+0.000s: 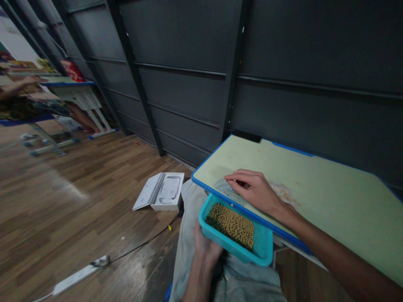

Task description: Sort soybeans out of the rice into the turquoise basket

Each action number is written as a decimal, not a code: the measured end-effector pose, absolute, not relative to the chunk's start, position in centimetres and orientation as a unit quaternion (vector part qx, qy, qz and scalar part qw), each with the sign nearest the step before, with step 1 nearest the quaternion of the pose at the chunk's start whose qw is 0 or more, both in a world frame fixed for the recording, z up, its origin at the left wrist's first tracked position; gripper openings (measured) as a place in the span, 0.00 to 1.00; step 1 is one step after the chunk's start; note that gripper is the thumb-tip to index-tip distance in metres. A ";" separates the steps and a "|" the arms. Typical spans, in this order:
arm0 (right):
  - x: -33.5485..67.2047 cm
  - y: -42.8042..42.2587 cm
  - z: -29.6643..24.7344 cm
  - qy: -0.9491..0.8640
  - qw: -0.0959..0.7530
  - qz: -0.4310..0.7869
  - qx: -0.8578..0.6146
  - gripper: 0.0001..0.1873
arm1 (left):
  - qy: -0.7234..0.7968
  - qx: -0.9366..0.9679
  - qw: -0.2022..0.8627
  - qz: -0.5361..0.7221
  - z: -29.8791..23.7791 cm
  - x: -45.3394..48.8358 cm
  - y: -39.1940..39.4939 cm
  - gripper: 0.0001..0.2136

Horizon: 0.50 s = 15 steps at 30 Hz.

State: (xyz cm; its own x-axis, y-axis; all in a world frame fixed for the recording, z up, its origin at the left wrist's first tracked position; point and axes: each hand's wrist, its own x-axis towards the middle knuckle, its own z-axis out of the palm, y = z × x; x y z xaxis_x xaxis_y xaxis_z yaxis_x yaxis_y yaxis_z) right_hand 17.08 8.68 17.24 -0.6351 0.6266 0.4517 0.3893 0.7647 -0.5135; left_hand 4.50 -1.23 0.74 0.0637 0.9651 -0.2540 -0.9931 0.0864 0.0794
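Observation:
My left hand (pixel 206 247) grips a turquoise plastic basin (pixel 266 247) from below at its near left side, just under the table's edge. A layer of round tan beans, which look like soybeans (pixel 234 224), covers much of its bottom. Over the table (pixel 330 197), my right hand (pixel 253 188) is curled, with thumb and fingertips close together. Whatever it may hold is hidden. One loose bean (pixel 232 205) shows at the blue table edge, above the basin's far rim. A faint round printed mark (pixel 222 184) lies under the right fingertips.
A dark flat object (pixel 247 136) lies at the table's far corner against the grey metal wall (pixel 182 88). An opened white box (pixel 168 193) stands on the wooden floor, near a cable and a white power strip (pixel 80 274). Another person (pixel 19 96) sits at a desk, far left.

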 end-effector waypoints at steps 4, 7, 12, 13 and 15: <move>17.0 8.7 17.2 -0.883 0.325 0.183 -0.284 0.11 | 0.117 -0.058 0.728 0.673 0.6 4.5 -1.3 0.17; 17.0 8.7 17.2 -0.884 0.325 0.185 -0.279 0.11 | 0.129 -0.063 0.725 0.674 0.8 4.6 -1.4 0.17; 17.2 9.1 17.0 -0.893 0.299 0.169 -0.291 0.11 | 0.134 -0.049 0.726 0.672 0.9 4.5 -1.3 0.17; 17.4 9.3 16.9 -0.894 0.297 0.161 -0.295 0.12 | 0.136 -0.046 0.728 0.670 0.8 4.5 -1.3 0.17; 17.8 9.6 16.9 -0.892 0.300 0.142 -0.306 0.12 | 0.143 -0.044 0.730 0.667 0.7 4.4 -1.3 0.17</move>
